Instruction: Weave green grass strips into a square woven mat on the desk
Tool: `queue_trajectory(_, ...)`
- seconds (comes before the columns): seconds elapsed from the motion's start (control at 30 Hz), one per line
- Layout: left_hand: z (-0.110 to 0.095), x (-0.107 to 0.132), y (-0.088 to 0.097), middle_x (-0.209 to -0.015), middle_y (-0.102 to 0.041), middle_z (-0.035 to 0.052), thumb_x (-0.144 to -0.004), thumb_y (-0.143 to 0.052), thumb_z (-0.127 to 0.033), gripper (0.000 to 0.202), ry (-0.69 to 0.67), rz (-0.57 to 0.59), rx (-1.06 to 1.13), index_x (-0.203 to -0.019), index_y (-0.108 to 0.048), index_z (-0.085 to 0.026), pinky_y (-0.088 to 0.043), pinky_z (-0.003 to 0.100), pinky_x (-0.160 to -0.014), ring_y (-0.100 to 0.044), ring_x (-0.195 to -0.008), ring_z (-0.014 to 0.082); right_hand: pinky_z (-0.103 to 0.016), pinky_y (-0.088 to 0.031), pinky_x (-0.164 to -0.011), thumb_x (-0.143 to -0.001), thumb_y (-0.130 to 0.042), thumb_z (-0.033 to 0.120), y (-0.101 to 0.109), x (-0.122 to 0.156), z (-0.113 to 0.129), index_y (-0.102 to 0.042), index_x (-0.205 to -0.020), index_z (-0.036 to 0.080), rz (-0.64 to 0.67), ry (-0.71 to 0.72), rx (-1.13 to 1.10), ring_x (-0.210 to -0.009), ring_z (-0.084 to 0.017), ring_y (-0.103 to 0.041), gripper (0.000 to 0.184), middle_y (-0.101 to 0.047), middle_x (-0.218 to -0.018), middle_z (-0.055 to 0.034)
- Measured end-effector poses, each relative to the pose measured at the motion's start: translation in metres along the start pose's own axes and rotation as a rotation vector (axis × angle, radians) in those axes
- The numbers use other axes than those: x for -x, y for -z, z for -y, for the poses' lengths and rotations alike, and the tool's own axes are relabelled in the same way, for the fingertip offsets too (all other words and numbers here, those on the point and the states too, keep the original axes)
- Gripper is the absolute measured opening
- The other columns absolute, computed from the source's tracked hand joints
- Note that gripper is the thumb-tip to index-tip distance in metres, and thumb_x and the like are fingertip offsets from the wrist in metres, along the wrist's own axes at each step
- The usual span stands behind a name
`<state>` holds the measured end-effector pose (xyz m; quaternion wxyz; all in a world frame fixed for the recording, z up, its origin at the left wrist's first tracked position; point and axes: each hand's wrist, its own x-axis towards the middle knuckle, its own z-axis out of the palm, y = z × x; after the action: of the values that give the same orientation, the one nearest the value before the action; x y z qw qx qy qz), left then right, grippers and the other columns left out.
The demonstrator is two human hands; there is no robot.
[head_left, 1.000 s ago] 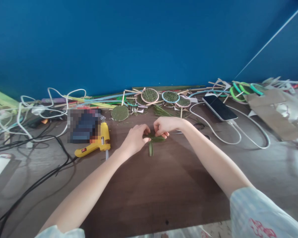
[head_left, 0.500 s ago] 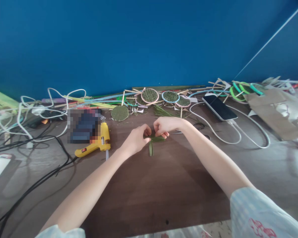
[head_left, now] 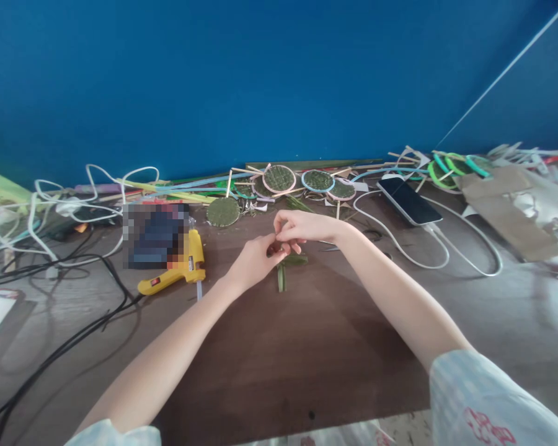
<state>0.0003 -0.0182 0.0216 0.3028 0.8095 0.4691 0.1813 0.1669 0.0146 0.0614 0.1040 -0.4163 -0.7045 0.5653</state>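
Observation:
Both hands meet above the middle of the brown table, around some green leaf strips. My left hand pinches the strips where they cross, thumb against fingers. One strip end points down toward me and another sticks out to the right. My right hand has its fingers curled and touching the left fingertips, partly over the strips; whatever is between its fingertips is hidden. Behind the hands lie small round woven green fans, among them one with a pink rim and one with a blue rim.
A yellow glue gun lies left of my left hand, beside a blurred-out dark object. Black and white cables run across the left side. At the right are a phone on a white cable and a brown paper piece.
My right hand has moved left and slightly up, from the right-hand strip to the left fingertips. That strip now shows more. My left hand stays nearly in place.

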Motion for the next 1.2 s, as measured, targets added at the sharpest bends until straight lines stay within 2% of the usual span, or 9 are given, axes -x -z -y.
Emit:
queue_trajectory(0.17,0.0,0.0,0.001,-0.077,-0.064,0.0019,-0.079,-0.045,-0.022,0.017,0.015,-0.011,-0.102,-0.078,-0.061,-0.018,-0.043,0.026,-0.069,-0.057,-0.07,0.0153,-0.019,-0.033,-0.045,-0.073,-0.048,0.015,0.002,-0.001,-0.002,-0.042,-0.082,0.018,-0.004,0.018,-0.017,-0.047,-0.008,-0.052,0.011,-0.062,-0.06,0.0006)
queue_trajectory(0.3,-0.002,-0.001,0.005,-0.08,-0.066,0.0022,-0.077,-0.045,-0.02,0.018,0.027,0.02,-0.099,-0.075,-0.062,-0.018,-0.043,0.026,-0.074,-0.059,-0.074,0.0155,-0.02,-0.036,-0.046,-0.067,-0.049,0.012,0.006,-0.002,-0.011,-0.049,-0.08,0.017,-0.115,-0.078,0.195,-0.045,-0.008,-0.048,0.014,-0.056,-0.055,0.0023)
queue_trajectory(0.47,-0.001,-0.001,0.007,-0.082,-0.068,0.0028,-0.077,-0.045,-0.021,0.019,0.043,0.03,-0.104,-0.077,-0.064,-0.017,-0.043,0.026,-0.074,-0.06,-0.076,0.0164,-0.021,-0.037,-0.047,-0.062,-0.047,0.01,0.005,-0.002,-0.015,-0.052,-0.084,0.017,-0.075,-0.136,0.35,-0.047,-0.009,-0.049,0.024,-0.057,-0.057,0.0027)
queue_trajectory(0.9,-0.001,-0.002,0.008,-0.086,-0.07,0.002,-0.076,-0.046,-0.023,0.02,0.068,0.034,-0.095,-0.079,-0.065,-0.019,-0.044,0.027,-0.076,-0.061,-0.079,0.0171,-0.021,-0.04,-0.049,-0.062,-0.048,0.012,0.005,-0.004,-0.018,-0.051,-0.08,0.017,-0.017,-0.122,0.287,-0.05,-0.009,-0.05,0.019,-0.057,-0.059,0.0023)
queue_trajectory(1.1,0.0,-0.002,0.008,-0.085,-0.07,0.0016,-0.076,-0.046,-0.021,0.02,0.052,0.036,-0.083,-0.078,-0.066,-0.019,-0.044,0.026,-0.076,-0.062,-0.078,0.0165,-0.021,-0.039,-0.048,-0.062,-0.049,0.012,0.005,-0.007,-0.022,-0.051,-0.081,0.017,-0.097,-0.122,0.311,-0.047,-0.009,-0.05,0.02,-0.057,-0.057,0.0027)
queue_trajectory(1.2,0.0,-0.002,0.008,-0.084,-0.07,0.0018,-0.076,-0.046,-0.021,0.021,0.053,0.034,-0.085,-0.078,-0.066,-0.018,-0.043,0.026,-0.076,-0.061,-0.078,0.0168,-0.021,-0.039,-0.048,-0.063,-0.049,0.012,0.005,-0.007,-0.022,-0.054,-0.081,0.016,-0.081,-0.11,0.324,-0.047,-0.009,-0.051,0.02,-0.058,-0.058,0.0014)
